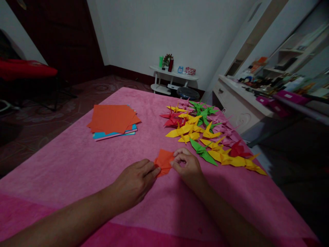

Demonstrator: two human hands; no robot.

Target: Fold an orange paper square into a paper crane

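A small folded piece of orange origami paper [164, 160] lies on the pink cloth between my two hands. My left hand [137, 180] is closed at its left edge, thumb and fingers on the paper's lower left corner. At the opposite edge, my right hand [189, 168] pinches the paper's right side between thumb and fingertips. Up and to the left is a stack of square paper sheets [111, 118], orange on top with blue and pink below. Folded paper cranes in yellow [183, 130], green [203, 151], red [173, 120] and pink [224, 128] crowd the right side.
The pink cloth [64, 171] covers the table. Beyond it stand a low white shelf [189, 76] holding a green cup [161, 61] and a dark round stool [188, 92]. A white dresser [236, 103] with cluttered bottles is at the right, a red chair [25, 70] at the left.
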